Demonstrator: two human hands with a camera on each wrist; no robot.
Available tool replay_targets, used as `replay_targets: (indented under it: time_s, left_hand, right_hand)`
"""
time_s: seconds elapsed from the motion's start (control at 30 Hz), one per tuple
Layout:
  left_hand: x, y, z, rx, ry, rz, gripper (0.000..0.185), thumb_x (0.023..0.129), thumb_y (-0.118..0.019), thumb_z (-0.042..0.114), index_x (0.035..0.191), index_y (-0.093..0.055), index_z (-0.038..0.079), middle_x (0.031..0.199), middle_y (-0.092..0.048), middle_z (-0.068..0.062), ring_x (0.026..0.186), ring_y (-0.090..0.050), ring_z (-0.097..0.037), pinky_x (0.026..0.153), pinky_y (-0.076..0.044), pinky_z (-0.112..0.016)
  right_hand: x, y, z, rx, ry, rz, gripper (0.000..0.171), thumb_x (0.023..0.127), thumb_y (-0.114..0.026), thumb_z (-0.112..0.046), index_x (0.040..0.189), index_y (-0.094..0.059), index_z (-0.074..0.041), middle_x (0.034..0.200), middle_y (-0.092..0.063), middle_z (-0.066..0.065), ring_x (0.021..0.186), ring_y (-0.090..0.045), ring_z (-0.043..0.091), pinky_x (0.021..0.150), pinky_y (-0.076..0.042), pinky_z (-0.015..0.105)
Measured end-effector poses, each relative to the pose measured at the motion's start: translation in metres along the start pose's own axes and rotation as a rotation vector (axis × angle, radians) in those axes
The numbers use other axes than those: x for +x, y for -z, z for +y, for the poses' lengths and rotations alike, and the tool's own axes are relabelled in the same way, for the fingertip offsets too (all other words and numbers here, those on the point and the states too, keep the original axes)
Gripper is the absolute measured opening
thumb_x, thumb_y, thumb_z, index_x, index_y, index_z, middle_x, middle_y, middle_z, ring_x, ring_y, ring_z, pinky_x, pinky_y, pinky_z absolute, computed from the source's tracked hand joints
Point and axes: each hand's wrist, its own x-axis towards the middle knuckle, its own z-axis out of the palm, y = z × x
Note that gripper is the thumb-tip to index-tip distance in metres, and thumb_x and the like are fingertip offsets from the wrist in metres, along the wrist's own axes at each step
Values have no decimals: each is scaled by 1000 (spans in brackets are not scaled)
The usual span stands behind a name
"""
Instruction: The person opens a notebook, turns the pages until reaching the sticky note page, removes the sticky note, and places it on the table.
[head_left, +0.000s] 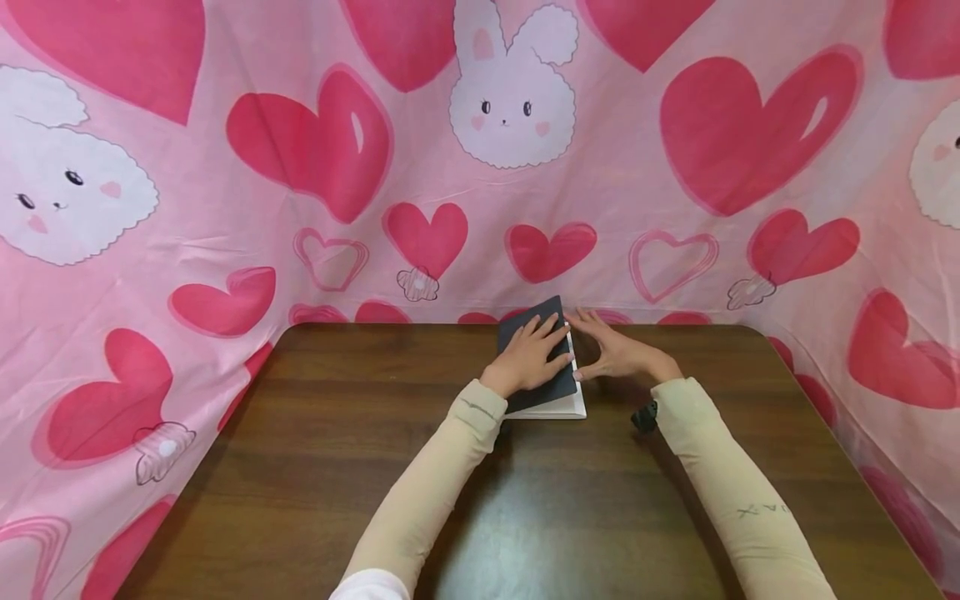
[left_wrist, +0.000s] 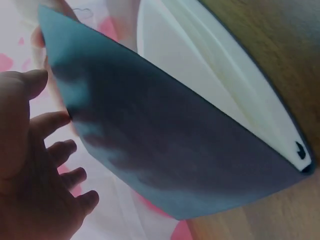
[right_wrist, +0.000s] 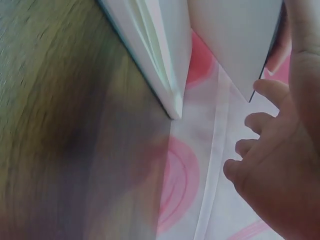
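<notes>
A notebook (head_left: 564, 386) with a dark grey cover lies near the back edge of the table, its cover lifted at an angle above white pages (left_wrist: 180, 55). My left hand (head_left: 529, 357) lies over the outside of that cover, fingers spread and fairly straight. Off the notebook's right side is my right hand (head_left: 618, 350), thumb and fingers apart, with the fingertips close to the cover's edge. The right wrist view shows the cover's pale inner side (right_wrist: 235, 40) standing away from the page block (right_wrist: 167, 55). Whether the right fingertips touch the cover I cannot tell.
The brown wooden table (head_left: 337, 467) has rounded back corners. A pink cloth (head_left: 600, 167) with hearts and rabbits hangs behind it and along both sides. A small dark object (head_left: 644, 417) sits at the right wrist by the sleeve cuff.
</notes>
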Motion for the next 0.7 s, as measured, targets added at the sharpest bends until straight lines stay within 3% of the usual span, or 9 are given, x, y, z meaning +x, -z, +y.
replay_targets:
  time_s: [0.23,0.43,0.7]
  left_hand:
    - [-3,8,4,-15,60,4,65,105,-40,54,163,-27,26,171,-14,-3,158,-8,-34,124,-14,-56]
    - [-5,17,10,72,86,0,62,103,-45,49,160,-35,27,171,-15,-2,157,-10,-37,125,-12,-56]
    - [-14,31,9,140,77,23,59,103,-44,46,158,-40,25,172,-14,-2,157,-14,-37,125,-15,-55]
  right_hand:
    - [6,-5,-4,7,11,54,112,83,-84,-40,165,-12,-13,169,6,23,154,11,46,114,-11,77]
    - [8,-17,2,15,21,90,115,81,-86,-40,163,-13,-6,169,3,25,154,11,48,115,-6,75]
    - [7,-37,10,-113,-76,-14,114,84,-80,-50,161,-14,3,167,0,29,151,7,56,113,-2,77]
